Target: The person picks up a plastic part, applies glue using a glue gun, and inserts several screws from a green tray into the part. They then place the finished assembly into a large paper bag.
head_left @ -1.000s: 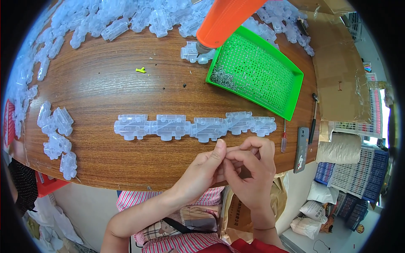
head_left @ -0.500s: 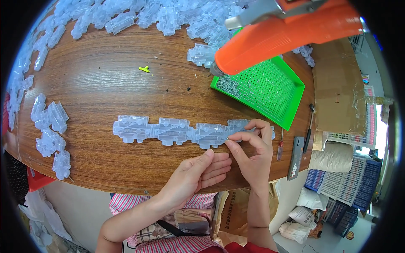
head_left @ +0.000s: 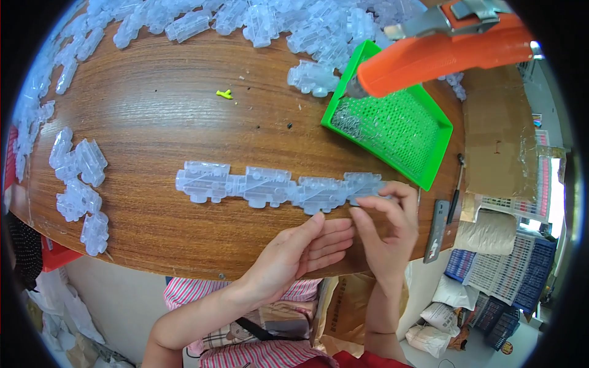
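Note:
A row of clear plastic housings (head_left: 268,187) lies end to end across the table, right in front of my hands. My right hand (head_left: 389,236) is at the row's right end, thumb and index fingertips close together at the lower edge of the rightmost visible housing (head_left: 362,186). Whatever small thing is in that pinch is too small to make out. My left hand (head_left: 310,248) is cupped just below the row, palm turned up and fingers stretched out. Its thumb tip is close to the third housing (head_left: 319,195). My right hand hides the row's far right end.
A green perforated tray (head_left: 438,153) holds small metal screws. Above it hangs an orange power tool (head_left: 442,58). More housings are heaped at the back (head_left: 261,24) and lie at left (head_left: 80,199). A phone (head_left: 436,230) and black-handled tool (head_left: 454,205) lie at right.
The whole view has shifted slightly. My right hand has moved a little rightward along the row, from the third housing's end to the one beside it. The left hand stays cupped below.

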Available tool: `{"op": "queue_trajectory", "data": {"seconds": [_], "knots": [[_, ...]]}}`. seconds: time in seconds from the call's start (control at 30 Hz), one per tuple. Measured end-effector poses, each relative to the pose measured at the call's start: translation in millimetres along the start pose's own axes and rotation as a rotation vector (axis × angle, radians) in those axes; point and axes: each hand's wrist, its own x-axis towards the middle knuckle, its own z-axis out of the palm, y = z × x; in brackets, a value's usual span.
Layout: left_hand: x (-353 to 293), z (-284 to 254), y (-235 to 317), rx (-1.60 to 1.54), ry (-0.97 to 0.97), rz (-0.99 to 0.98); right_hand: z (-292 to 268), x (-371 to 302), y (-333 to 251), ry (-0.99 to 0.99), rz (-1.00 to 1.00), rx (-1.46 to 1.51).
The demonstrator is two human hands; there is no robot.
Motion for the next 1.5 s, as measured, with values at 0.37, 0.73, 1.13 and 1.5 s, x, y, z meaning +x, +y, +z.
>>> {"op": "queue_trajectory", "data": {"seconds": [0.37, 0.73, 1.13, 1.5], "knots": [[2.9, 1.7, -4.2, -0.1, -0.176, -0.02, -4.9, -24.4, -33.1, -0.199, -0.184, -0.063], [0.7, 3.8, -2.0, -0.135, -0.115, -0.013, -7.9, -17.4, -31.3, -0.23, -0.368, -0.203], [1.0, 0.9, -1.1, -0.136, -0.109, 0.04, -5.3, -19.8, -24.0, -0.16, -0.155, 0.089], [-4.0, -3.7, -10.1, 0.214, 0.125, 0.2, -6.9, -18.7, -29.3, -0.11, -0.143, -0.058]]}}
